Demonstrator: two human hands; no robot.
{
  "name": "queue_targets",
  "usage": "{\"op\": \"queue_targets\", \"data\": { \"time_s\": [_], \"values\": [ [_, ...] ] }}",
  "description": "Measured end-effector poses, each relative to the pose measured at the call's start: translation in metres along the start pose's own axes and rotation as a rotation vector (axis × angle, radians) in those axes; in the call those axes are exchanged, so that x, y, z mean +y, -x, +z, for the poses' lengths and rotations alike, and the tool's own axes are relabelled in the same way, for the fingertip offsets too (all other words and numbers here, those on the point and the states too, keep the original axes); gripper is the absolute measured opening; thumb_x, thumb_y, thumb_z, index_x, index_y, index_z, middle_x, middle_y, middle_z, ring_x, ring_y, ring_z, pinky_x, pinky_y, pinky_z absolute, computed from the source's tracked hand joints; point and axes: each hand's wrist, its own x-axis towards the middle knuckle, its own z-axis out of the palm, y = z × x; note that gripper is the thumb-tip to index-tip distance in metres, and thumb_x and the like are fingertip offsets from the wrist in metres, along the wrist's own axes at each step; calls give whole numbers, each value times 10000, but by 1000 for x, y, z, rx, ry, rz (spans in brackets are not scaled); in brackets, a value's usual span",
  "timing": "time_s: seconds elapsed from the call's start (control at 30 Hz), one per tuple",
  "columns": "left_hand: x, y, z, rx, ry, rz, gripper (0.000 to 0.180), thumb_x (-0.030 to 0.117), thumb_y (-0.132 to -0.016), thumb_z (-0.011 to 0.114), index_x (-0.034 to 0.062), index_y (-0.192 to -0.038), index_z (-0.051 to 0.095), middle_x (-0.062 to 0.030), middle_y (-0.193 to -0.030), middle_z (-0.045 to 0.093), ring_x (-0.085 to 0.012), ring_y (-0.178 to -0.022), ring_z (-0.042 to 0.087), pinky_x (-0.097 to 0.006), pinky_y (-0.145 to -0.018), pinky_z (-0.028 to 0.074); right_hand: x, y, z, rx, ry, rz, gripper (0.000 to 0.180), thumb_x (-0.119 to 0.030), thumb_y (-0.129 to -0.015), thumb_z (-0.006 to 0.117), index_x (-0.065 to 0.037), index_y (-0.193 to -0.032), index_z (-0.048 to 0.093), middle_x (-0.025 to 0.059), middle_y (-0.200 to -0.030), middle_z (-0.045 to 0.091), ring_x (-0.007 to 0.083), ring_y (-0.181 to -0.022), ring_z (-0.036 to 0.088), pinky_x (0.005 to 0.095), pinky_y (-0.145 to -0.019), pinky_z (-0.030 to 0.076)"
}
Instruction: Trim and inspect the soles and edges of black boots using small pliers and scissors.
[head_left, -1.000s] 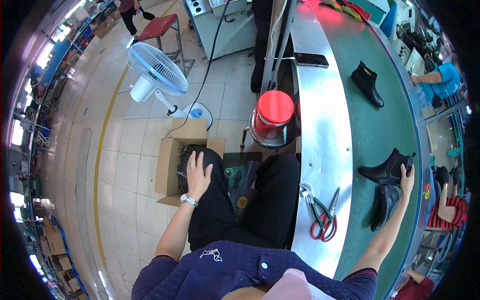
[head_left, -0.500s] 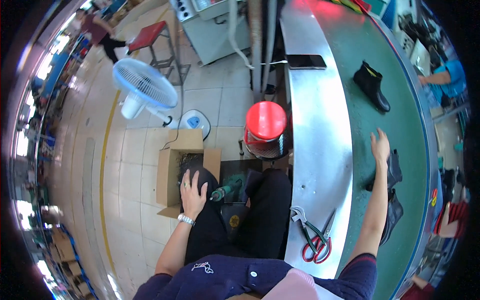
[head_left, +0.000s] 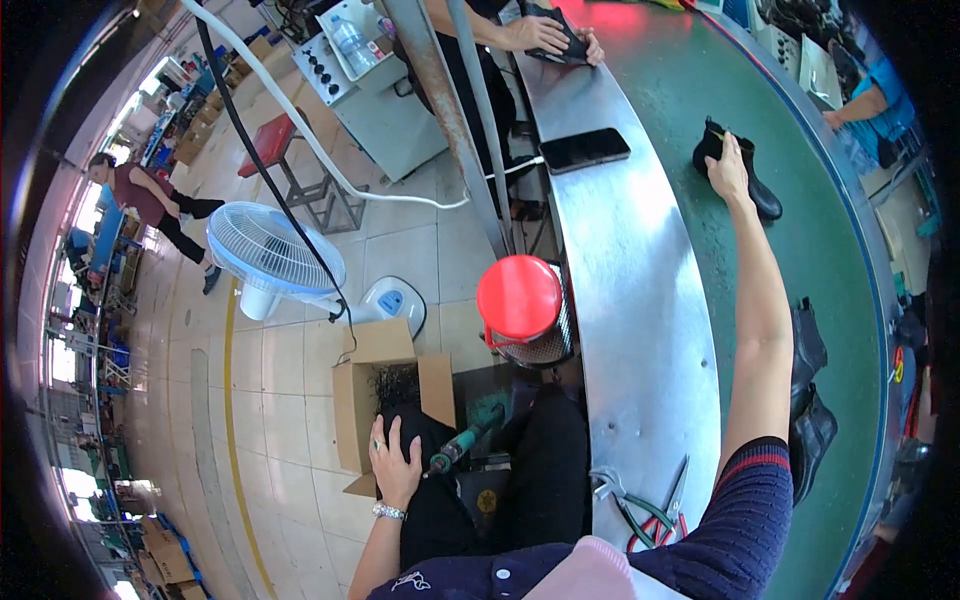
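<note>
My right arm stretches far out over the green belt. The right hand [head_left: 729,172] is at the top of a black ankle boot [head_left: 760,188], its thumb and fingers closed about the opening at the shaft. Part of the shaft is hidden behind the hand. My left hand [head_left: 397,462] lies on my left knee, fingers spread, holding nothing. Beside it a green, rod-shaped tool with a metal tip [head_left: 466,440] lies over my lap. Two more black boots, one nearer [head_left: 812,440] and one farther [head_left: 808,345], stand right of my right forearm.
A steel ledge [head_left: 640,300] carries a phone [head_left: 585,150], pincers [head_left: 607,484] and scissors [head_left: 678,490]. A red-lidded mesh bin [head_left: 520,300], an open carton [head_left: 350,400] and a fan [head_left: 275,250] stand left of it. Another person's hands [head_left: 540,36] hold a dark shoe piece at the ledge's far end.
My right hand has moved away from the nearer boots and forward to the far boot. My left hand stays on the knee. Another person's hands with a shoe piece have come into view.
</note>
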Motion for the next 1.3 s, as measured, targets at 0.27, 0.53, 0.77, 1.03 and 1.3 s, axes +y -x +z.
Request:
{"op": "queue_targets", "data": {
  "time_s": [0.27,0.53,0.77,1.03,1.3],
  "values": [
    [4,-7,-2,0,-27,-21,507,280,-889,618,67,-1334,501,-235,-1432,388,-406,-1287,399,-477,-1062,339,-6,6,11,-36,85,-27,474,-181,-861,647,-93,-1293,472,225,-1214,526,397,-1085,586,463,-889,493],
    [2,-5,3,45,12,38,511,295,-886,620,69,-1331,506,-238,-1430,387,-410,-1284,399,-481,-1062,336,12,46,-17,70,89,-80,215,-277,-931,541,-119,-1075,549,169,-1051,569,389,-895,634,494,-741,499],
    [-17,-5,-3,66,295,-50,419,238,-852,673,38,-1208,581,-236,-1346,476,-389,-1246,450,-443,-1056,358,-4,117,-130,-188,-436,-304,119,-58,-907,570,27,-985,543,101,-869,570,187,-771,650,308,-675,509],
    [82,-32,-106,-197,903,357,652,212,-797,761,47,-1361,478,-153,-1402,475,-283,-1288,462,-389,-1061,375,-167,274,-284,-522,-873,-264,95,-98,-940,587,-10,-952,555,46,-659,627,103,-628,621,230,-595,480],
    [98,30,-105,-779,1455,684,1174,96,-684,829,76,-1541,28,-109,-1590,155,-201,-1435,222,-344,-1162,189,-255,389,-238,-782,-1264,-292,144,-71,-930,605,11,-1049,613,53,-779,658,88,-641,620,222,-610,493]
  ]
}}
